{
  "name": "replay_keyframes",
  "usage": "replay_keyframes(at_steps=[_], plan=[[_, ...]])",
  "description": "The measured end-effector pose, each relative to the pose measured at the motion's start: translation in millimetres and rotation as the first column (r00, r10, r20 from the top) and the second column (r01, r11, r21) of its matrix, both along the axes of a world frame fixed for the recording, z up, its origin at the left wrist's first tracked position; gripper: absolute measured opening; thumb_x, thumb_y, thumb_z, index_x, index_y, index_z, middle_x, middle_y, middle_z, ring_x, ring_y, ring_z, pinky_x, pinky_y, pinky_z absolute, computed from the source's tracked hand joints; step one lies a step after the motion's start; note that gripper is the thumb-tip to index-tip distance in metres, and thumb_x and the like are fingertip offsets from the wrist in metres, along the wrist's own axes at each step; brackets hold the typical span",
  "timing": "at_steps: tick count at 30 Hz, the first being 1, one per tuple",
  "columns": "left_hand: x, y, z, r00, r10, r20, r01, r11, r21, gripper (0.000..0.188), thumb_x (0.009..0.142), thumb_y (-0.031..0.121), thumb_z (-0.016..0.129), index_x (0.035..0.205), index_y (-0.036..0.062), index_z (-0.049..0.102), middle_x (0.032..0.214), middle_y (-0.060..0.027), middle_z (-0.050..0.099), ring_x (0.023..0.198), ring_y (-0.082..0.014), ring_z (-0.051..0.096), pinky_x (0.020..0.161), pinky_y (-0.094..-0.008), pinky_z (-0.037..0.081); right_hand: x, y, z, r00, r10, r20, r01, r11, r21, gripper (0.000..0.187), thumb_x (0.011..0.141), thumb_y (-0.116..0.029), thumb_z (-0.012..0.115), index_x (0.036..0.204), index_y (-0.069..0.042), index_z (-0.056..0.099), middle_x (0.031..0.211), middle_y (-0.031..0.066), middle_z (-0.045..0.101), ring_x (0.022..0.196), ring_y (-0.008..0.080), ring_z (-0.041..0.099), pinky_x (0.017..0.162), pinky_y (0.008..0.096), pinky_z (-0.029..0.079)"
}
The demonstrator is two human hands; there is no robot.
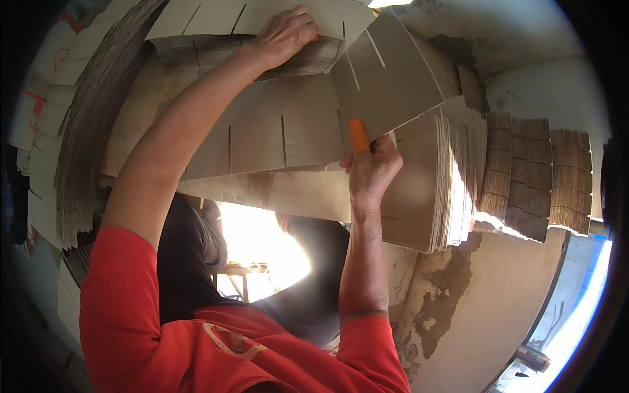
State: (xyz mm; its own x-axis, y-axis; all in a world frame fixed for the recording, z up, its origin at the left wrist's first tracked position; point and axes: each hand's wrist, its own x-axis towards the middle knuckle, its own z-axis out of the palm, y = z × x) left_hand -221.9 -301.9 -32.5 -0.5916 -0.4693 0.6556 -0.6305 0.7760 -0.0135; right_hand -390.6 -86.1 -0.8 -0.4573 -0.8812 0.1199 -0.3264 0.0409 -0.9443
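Observation:
My right hand (375, 169) is closed on a grey slotted cardboard sheet (393, 78), with an orange finger cover (358, 135) on its thumb. That sheet stands folded or tilted up at the right end of a long slotted cardboard strip (262, 128); whether the two are one piece I cannot tell. Farther away, my left hand (288, 36) is curled at the near edge of a pale slotted sheet (216, 16) on top of a stack (196, 56). Its fingertips are mostly hidden, with a bit of orange showing by them.
A tall stack of cardboard (98, 124) lines the left side. Upright sheets (419, 177) stand right of my right hand, with several brown cardboard bundles (529, 177) beyond. Under them is a worn, peeling surface (485, 308). A metal cylinder (532, 358) lies at the lower right.

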Motion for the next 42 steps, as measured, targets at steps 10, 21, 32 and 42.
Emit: replay_keyframes(at_steps=[10,21,32,42], plan=[[-5,40,14,0.983,-0.112,0.147,0.133,0.981,-0.141,0.022,0.069,0.003,0.06,0.09,-0.0024,0.06,0.099,-0.0049,0.054,0.086,-0.0187,0.053,0.065,-0.0285,0.053,-5,-1,-1,0.997,0.017,-0.072,-0.015,0.999,0.032,0.014,0.075,0.012,0.057,0.087,0.005,0.06,0.059,0.0071,0.06,0.05,0.0083,0.054,0.046,0.0235,0.042],[-7,106,20,0.944,-0.176,0.28,0.214,0.97,-0.112,0.021,0.062,0.009,0.063,0.077,-0.0058,0.064,0.095,-0.0101,0.057,0.088,-0.0201,0.051,0.061,-0.0272,0.051,-10,-3,-5,0.982,-0.044,-0.183,0.007,0.979,-0.202,0.003,0.088,0.001,0.061,0.089,0.003,0.063,0.066,0.0034,0.06,0.046,0.0072,0.052,0.041,0.0213,0.039],[-5,139,41,0.946,-0.214,-0.241,0.264,0.945,0.195,0.047,0.075,0.031,0.073,0.106,-0.0032,0.063,0.108,-0.0142,0.062,0.091,-0.0265,0.056,0.072,-0.0388,0.051,-6,4,9,0.994,-0.1,-0.051,0.092,0.986,-0.14,0.028,0.082,0.007,0.062,0.066,-0.002,0.042,0.056,0.0016,0.05,0.05,0.0039,0.046,0.043,0.0221,0.04],[-3,2,-2,0.926,0.157,0.344,-0.156,0.987,-0.03,0.014,0.078,0.012,0.063,0.085,-0.0009,0.061,0.088,-0.011,0.059,0.095,-0.0238,0.052,0.084,-0.035,0.043,2,4,22,0.995,-0.1,0.02,0.102,0.99,-0.099,0.025,0.078,0.012,0.058,0.066,-0.003,0.042,0.058,-0.0003,0.046,0.052,0.0025,0.041,0.046,0.0187,0.038]])
